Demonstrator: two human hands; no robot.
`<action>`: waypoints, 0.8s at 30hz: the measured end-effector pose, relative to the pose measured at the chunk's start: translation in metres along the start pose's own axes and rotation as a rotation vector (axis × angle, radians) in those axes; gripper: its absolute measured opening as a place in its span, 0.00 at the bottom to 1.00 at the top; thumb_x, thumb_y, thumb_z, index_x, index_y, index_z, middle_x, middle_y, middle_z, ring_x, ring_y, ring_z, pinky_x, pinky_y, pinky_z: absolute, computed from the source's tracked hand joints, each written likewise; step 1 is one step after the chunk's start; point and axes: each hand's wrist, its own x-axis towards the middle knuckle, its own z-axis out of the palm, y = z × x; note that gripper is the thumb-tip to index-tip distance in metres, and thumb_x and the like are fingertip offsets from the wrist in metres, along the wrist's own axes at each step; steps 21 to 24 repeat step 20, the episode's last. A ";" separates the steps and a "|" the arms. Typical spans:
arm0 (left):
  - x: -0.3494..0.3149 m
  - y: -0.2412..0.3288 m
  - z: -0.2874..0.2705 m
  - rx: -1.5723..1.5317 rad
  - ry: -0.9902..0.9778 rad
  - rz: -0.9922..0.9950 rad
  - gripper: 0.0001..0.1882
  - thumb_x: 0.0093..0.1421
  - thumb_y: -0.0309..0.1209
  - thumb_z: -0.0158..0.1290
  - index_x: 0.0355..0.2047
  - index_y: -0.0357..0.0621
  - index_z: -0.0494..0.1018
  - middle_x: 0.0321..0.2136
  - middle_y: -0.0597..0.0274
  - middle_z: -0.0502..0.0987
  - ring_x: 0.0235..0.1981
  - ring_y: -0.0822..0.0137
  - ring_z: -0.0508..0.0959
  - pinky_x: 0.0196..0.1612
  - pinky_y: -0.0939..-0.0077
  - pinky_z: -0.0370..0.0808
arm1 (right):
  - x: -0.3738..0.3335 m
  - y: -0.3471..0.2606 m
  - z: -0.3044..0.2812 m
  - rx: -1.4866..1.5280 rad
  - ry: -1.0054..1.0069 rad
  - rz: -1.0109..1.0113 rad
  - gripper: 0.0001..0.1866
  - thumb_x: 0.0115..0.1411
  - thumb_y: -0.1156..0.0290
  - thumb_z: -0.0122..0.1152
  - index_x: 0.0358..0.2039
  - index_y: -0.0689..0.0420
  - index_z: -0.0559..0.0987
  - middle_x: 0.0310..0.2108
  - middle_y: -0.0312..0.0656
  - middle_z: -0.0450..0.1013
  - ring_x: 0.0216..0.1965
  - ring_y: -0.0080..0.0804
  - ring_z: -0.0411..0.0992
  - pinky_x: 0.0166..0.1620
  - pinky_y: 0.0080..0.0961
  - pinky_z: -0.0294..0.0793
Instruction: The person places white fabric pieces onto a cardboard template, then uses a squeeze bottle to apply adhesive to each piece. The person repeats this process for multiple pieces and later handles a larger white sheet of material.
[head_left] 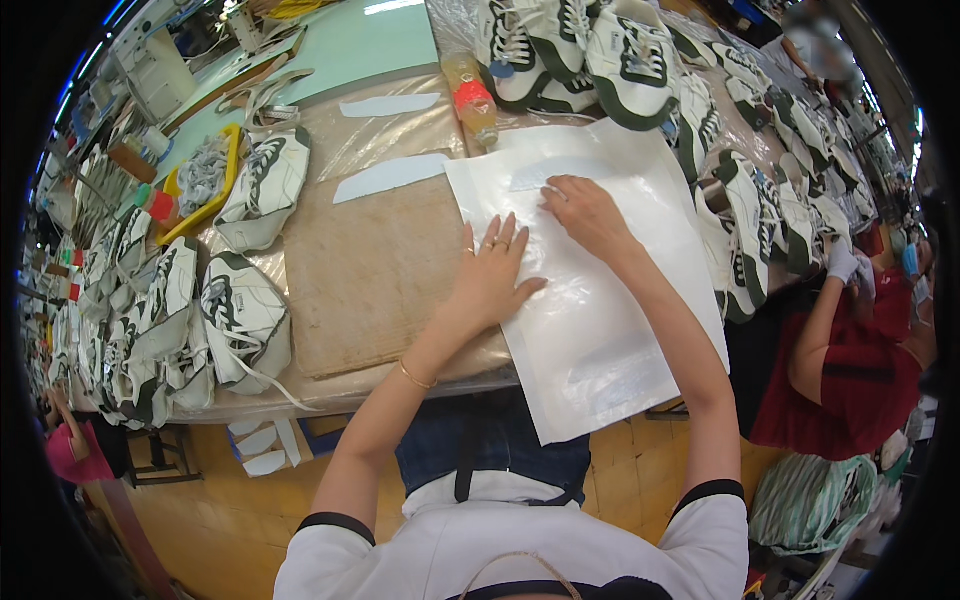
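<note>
A large glossy white sheet (pixel 640 300) lies on the table and hangs over its front edge. My left hand (pixel 490 270) rests on the sheet's left part with fingers spread. Farther up, my right hand (pixel 590 210) has its fingers bent and closed at the lower edge of a pale curved piece (pixel 540 172) on the sheet. How firmly the fingertips hold it is hard to see. A similar faint shape (pixel 610 380) shows near the sheet's front. Left of the sheet lies a worn brown board (pixel 370 270); a loose white curved piece (pixel 390 178) overlaps its far edge.
White-and-green sneakers (pixel 630 60) are piled at the back right, and more shoe uppers (pixel 245 310) fill the left side. A bottle (pixel 472 100) with a red label stands behind the sheet. A yellow basket (pixel 232 170) sits at left. A gloved co-worker (pixel 850 350) works at right.
</note>
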 end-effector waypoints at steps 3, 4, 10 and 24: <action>-0.005 -0.004 0.010 -0.022 0.083 0.028 0.39 0.64 0.56 0.40 0.63 0.36 0.56 0.66 0.44 0.53 0.68 0.49 0.50 0.67 0.44 0.41 | 0.021 0.005 0.021 -0.085 -0.060 -0.168 0.09 0.54 0.72 0.55 0.34 0.60 0.78 0.33 0.41 0.73 0.38 0.34 0.73 0.44 0.30 0.72; -0.006 -0.005 0.012 -0.029 0.083 0.024 0.39 0.64 0.57 0.40 0.63 0.36 0.56 0.65 0.44 0.53 0.68 0.49 0.50 0.67 0.44 0.41 | 0.027 0.007 0.025 -0.130 -0.119 -0.204 0.09 0.54 0.72 0.55 0.34 0.60 0.77 0.32 0.40 0.73 0.37 0.34 0.73 0.43 0.30 0.72; -0.007 -0.005 0.016 -0.042 0.114 0.016 0.38 0.64 0.55 0.39 0.63 0.37 0.56 0.66 0.45 0.53 0.68 0.51 0.50 0.67 0.43 0.41 | 0.033 0.016 0.028 -0.252 -0.231 -0.360 0.08 0.53 0.73 0.53 0.34 0.60 0.76 0.33 0.40 0.72 0.33 0.33 0.73 0.40 0.29 0.71; -0.009 0.000 0.010 -0.022 0.071 0.004 0.38 0.65 0.54 0.40 0.64 0.36 0.55 0.66 0.45 0.52 0.68 0.49 0.50 0.66 0.40 0.40 | 0.037 0.018 0.009 0.076 -0.079 0.092 0.16 0.53 0.72 0.61 0.44 0.57 0.75 0.41 0.41 0.74 0.44 0.38 0.72 0.45 0.31 0.71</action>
